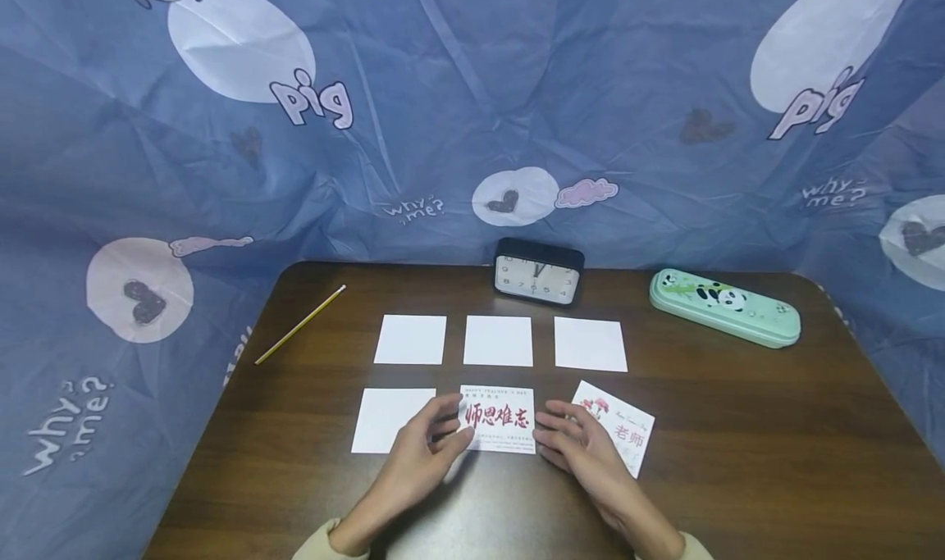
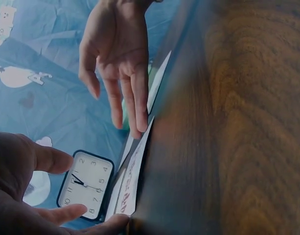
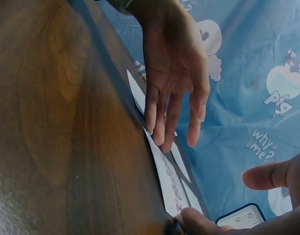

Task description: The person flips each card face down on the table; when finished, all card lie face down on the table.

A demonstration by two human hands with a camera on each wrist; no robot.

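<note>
Dark wooden bench (image 1: 738,429): the printed card (image 1: 498,418) lies long axis crosswise between the hands, left hand (image 1: 418,459) and right hand (image 1: 583,449) open, fingertips touching its short edges.

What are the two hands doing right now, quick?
Left hand: open, fingertips touching the red-lettered card.
Right hand: open, fingertips at that card's other edge.

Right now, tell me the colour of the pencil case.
The pencil case is mint green with a panda print, clearest in the head view.

Both hands, left (image 2: 22,191), right (image 2: 118,58), fingertips on printed card (image 2: 132,176), clock (image 2: 86,185) behind
</note>
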